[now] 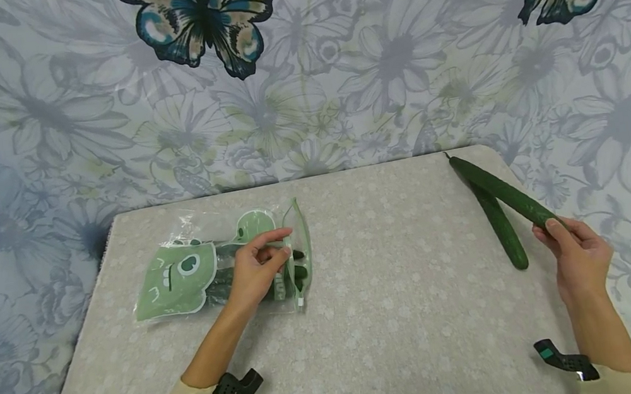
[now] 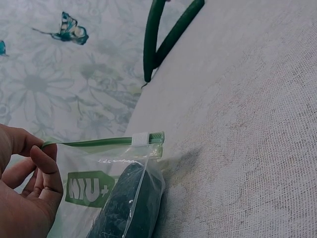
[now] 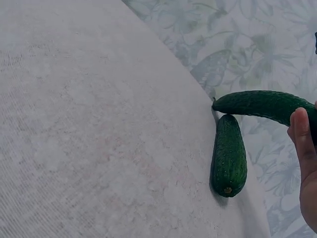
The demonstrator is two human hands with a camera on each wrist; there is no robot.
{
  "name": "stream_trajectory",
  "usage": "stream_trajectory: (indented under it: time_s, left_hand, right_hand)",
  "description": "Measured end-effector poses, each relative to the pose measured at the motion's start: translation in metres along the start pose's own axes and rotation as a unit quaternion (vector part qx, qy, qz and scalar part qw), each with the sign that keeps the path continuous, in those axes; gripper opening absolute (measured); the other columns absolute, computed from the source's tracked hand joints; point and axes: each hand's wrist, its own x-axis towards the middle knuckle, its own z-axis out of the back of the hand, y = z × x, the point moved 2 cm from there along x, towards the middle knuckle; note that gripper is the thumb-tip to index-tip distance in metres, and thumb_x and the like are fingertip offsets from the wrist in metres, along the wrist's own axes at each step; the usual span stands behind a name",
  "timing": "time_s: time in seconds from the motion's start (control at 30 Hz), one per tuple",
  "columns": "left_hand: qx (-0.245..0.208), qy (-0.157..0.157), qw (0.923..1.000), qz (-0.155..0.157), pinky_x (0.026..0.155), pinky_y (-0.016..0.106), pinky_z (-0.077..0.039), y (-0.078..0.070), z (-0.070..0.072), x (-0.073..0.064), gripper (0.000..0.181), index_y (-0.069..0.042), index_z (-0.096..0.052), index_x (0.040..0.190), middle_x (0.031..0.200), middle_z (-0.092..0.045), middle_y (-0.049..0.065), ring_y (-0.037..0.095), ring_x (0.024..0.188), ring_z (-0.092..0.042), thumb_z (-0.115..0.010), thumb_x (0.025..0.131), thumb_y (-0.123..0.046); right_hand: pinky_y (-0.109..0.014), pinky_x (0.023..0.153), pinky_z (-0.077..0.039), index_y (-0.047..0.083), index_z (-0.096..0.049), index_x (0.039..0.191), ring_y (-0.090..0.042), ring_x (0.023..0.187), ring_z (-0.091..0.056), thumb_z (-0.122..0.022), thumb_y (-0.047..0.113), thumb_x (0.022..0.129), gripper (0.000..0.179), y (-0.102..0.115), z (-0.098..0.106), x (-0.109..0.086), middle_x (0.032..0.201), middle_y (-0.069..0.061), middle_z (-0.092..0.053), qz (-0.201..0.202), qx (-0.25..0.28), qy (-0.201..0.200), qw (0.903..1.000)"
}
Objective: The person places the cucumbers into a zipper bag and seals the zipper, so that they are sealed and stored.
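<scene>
My right hand (image 1: 584,257) grips the near end of a cucumber (image 1: 506,191), raised at that end, its thin stem pointing to the table's back right corner. A second cucumber (image 1: 500,227) lies on the table partly beneath it; in the right wrist view its blunt end (image 3: 228,190) faces the camera. At the left, my left hand (image 1: 255,269) pinches the green-edged mouth of a clear zipper bag (image 1: 175,280) printed with a green cartoon face. Dark green long things (image 2: 131,198) lie inside the bag, partly hidden by the print and hand. A white slider (image 2: 140,139) sits on the zip.
A pale patterned cloth covers the table (image 1: 395,316). Behind it hangs a floral backdrop (image 1: 340,93) with butterflies. The loose cucumber lies close to the right table edge. Dark bands (image 1: 238,386) are on both wrists.
</scene>
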Motion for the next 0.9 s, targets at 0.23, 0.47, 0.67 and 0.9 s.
stream_trajectory:
  time_s: [0.23,0.47,0.67,0.9]
  left_hand:
    - [-0.002,0.000,1.0000,-0.004,0.064,0.029,-0.047,0.000,0.001,0.001,0.037,-0.006,-0.070,0.140,0.077,-0.068,0.001,0.017,0.068,-0.055,-0.072,0.103,-0.010]
    - [0.002,-0.004,1.0000,0.003,0.064,0.029,-0.047,0.000,0.001,-0.001,0.036,-0.012,-0.072,0.139,0.077,-0.068,0.001,0.022,0.069,-0.056,-0.073,0.103,-0.011]
    - [0.005,-0.006,1.0000,0.001,0.063,0.029,-0.047,-0.001,0.001,-0.001,0.035,-0.016,-0.074,0.137,0.077,-0.068,0.002,0.024,0.069,-0.057,-0.073,0.103,-0.011]
    - [0.006,-0.007,1.0000,0.002,0.064,0.030,-0.048,-0.002,0.000,0.000,0.035,-0.016,-0.073,0.138,0.077,-0.068,0.003,0.025,0.069,-0.058,-0.073,0.103,-0.011]
  right_hand:
    - [-0.030,0.076,-0.065,-0.015,-0.074,0.118,-0.026,0.078,-0.083,-0.069,-0.011,0.098,0.020,0.000,-0.001,-0.002,0.101,-0.016,-0.075,0.020,0.042,0.018,0.9988]
    - [-0.032,0.082,-0.065,-0.016,-0.070,0.126,-0.028,0.087,-0.084,-0.059,-0.014,0.102,0.026,0.000,-0.008,-0.011,0.110,-0.017,-0.075,0.024,0.055,0.112,0.9919]
    - [-0.032,0.088,-0.064,-0.019,-0.065,0.133,-0.026,0.097,-0.083,-0.053,-0.015,0.105,0.031,0.001,-0.018,-0.017,0.118,-0.017,-0.076,0.041,0.042,0.173,0.9832]
    - [-0.033,0.091,-0.062,-0.023,-0.060,0.136,-0.026,0.104,-0.082,-0.047,-0.019,0.105,0.034,0.003,-0.031,-0.022,0.123,-0.019,-0.076,0.062,0.035,0.243,0.9673]
